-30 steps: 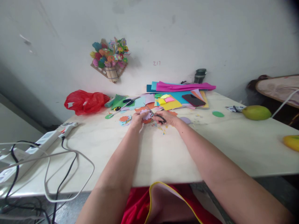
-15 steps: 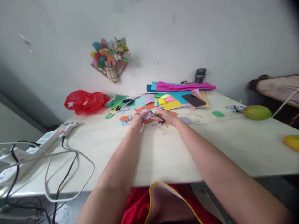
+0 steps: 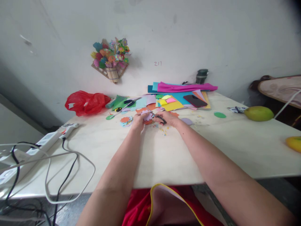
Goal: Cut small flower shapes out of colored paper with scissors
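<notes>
My left hand (image 3: 139,120) pinches a lilac paper flower (image 3: 148,115) with a scalloped edge. In my right hand (image 3: 168,118) is a pair of scissors (image 3: 161,119), its blades pointing up and left across the flower's right edge. Orange paper lies beneath and behind the flower. Tiny paper scraps (image 3: 165,131) are scattered just below my hands. A small pile of cut paper flowers (image 3: 126,121), orange on top, sits left of my left hand. A lilac paper disc (image 3: 187,121) lies to the right of my right hand.
Behind the hands are coloured sheets (image 3: 175,105), a phone (image 3: 195,100) and a second pair of scissors (image 3: 132,101). A red plastic bag (image 3: 86,103) is at back left, a power strip (image 3: 44,142) with cables at left. A green disc (image 3: 219,115) and a mango (image 3: 259,113) lie right.
Almost nothing differs. The scissor blades have shifted very slightly at the flower's edge; both hands keep their place and hold.
</notes>
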Demonstrator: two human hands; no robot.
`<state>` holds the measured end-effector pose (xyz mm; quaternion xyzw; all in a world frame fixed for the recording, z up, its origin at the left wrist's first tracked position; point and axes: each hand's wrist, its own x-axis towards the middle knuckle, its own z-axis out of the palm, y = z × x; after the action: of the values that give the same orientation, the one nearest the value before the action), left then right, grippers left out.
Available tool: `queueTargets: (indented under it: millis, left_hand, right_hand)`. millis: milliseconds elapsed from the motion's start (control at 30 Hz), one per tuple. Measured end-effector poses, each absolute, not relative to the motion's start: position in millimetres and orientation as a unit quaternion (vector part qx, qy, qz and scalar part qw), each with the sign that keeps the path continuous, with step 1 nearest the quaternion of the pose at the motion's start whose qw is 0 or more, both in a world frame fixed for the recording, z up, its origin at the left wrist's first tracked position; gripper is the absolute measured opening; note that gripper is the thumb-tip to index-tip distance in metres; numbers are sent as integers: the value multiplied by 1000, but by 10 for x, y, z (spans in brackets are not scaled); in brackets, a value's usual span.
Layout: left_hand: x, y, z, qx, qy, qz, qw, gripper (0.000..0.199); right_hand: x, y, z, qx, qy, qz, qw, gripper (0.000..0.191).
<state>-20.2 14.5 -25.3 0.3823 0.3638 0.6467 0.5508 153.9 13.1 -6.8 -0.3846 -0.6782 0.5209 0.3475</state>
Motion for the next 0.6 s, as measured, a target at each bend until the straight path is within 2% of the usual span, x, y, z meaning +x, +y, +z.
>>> queueTargets:
  millis: [167,367,600]
  left_hand:
    - [-209,142,-244,388,359,639,558,33]
    - [-235,107,-226,415,341,621,571,35]
    - [-238,129,-257,467,350,578,570,40]
  right_hand:
    - [1532,129,-59,-394,-672,524,345,30]
    - [1602,153,-73,-383,-689,506,349,42]
    - [1633,159,-63,-382,-639,512,429,37]
